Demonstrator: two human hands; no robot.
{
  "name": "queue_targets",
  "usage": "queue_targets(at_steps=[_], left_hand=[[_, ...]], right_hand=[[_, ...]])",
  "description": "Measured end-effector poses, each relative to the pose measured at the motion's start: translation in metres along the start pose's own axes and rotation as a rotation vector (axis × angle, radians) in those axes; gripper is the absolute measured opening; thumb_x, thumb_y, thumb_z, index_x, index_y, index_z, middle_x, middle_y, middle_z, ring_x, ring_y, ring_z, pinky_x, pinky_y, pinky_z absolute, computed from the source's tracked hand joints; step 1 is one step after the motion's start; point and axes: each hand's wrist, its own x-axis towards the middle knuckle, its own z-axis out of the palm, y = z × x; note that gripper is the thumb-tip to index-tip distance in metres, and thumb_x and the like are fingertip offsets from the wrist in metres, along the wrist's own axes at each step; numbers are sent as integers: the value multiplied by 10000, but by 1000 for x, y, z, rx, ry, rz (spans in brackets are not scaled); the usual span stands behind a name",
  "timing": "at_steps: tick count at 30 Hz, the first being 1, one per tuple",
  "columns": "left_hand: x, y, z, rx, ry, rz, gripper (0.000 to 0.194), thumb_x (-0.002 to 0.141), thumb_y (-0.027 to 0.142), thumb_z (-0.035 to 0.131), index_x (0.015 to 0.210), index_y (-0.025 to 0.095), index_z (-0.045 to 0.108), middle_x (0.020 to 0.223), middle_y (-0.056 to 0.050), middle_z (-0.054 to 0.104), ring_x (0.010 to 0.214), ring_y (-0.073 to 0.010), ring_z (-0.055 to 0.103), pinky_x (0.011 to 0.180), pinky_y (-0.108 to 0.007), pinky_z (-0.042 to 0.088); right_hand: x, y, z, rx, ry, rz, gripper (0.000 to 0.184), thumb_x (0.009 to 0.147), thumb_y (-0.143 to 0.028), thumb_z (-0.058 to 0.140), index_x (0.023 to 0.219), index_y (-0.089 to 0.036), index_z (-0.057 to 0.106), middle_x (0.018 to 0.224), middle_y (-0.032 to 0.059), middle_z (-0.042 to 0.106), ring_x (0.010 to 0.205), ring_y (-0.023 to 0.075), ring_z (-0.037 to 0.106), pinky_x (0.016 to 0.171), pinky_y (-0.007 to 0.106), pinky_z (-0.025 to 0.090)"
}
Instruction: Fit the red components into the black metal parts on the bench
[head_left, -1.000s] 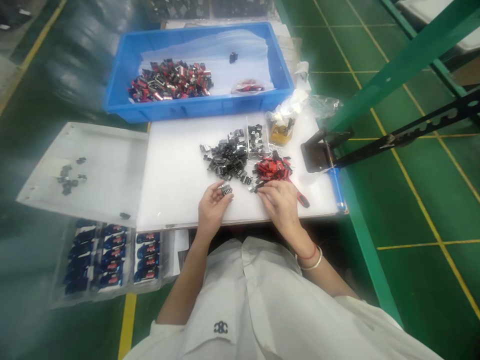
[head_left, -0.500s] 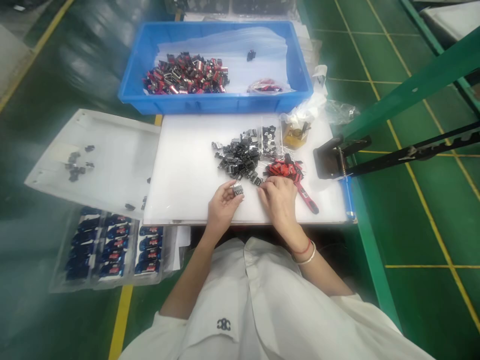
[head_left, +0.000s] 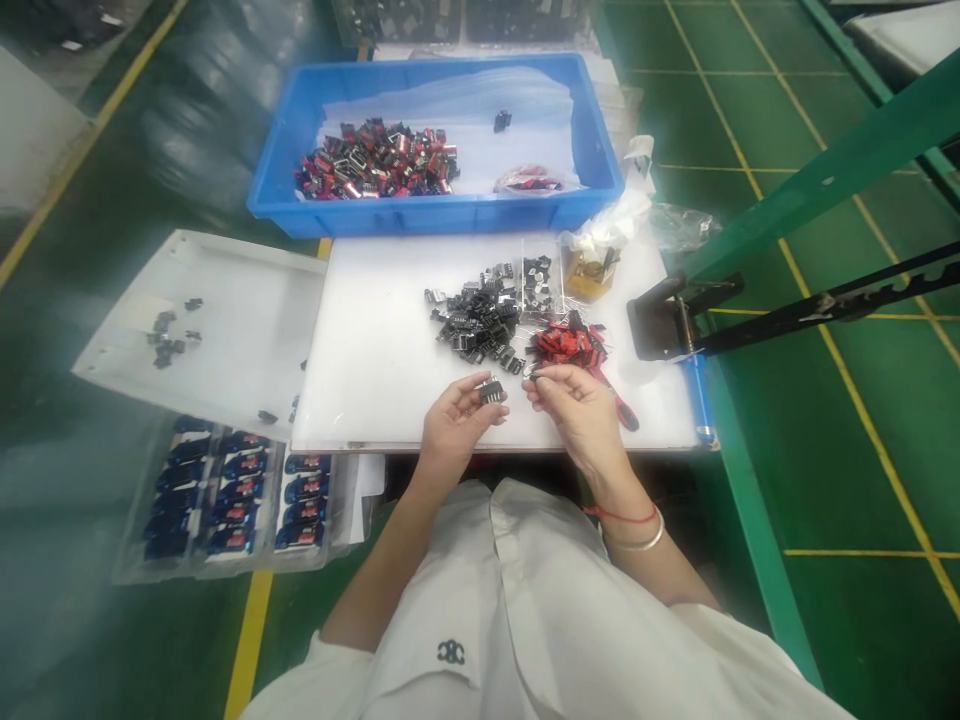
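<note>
Glossy blue plastic crate (head_left: 435, 215), thin shiny clear plastic film (head_left: 450, 130), smooth matt white plastic board (head_left: 375, 400), connectors of black plastic and bright metal (head_left: 476, 315)

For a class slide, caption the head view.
Left hand holds a black component over a white board; right hand pinches a small part.

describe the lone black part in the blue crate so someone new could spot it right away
Beyond the white work board sits a blue plastic crate lined with clear film. Inside lies a big heap of red-and-black parts. Up and right of it, one small black part rests alone on the film, touching nothing else.
</note>
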Motion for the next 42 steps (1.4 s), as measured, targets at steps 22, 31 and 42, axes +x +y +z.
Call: queue_targets(at_steps=[22, 31, 42], left_hand=[[-12, -2, 16, -59, -69, 17, 602, 602, 447, 896, 1094, 181, 673, 905, -67, 760, 722, -152, 723, 699, -278, 596], [-13, 1, 23, 1, -55, 90, 509, 662, 387, 866, 1080, 177, 666, 886, -46, 763, 723, -141, 715, 735, -306, 617], [-16, 0, 31, 45, -21, 148, 494, 696, 335, 843, 1115, 171, 641, 967, -66, 772, 847, -181, 734, 794, -343, 631]], right_hand=[[-27, -3, 7, -383, 46, -472, 121, 844, -230, 668, 933, -248, 747, 850, 7, 769, 752, 159, 725, 736, 297, 613], [-25, -6, 3, -279, 32, -329, 119, 793, -277, 718, 890, -253, 782, 853, 7, 786, 722, 165, 728, 680, 288, 623], [-24, -5, -1, -240, 54, -276, 115, 774, -295, 730, 867, -263, 790, 836, 6, 780, 710, 169, 716, 651, 294, 611]])
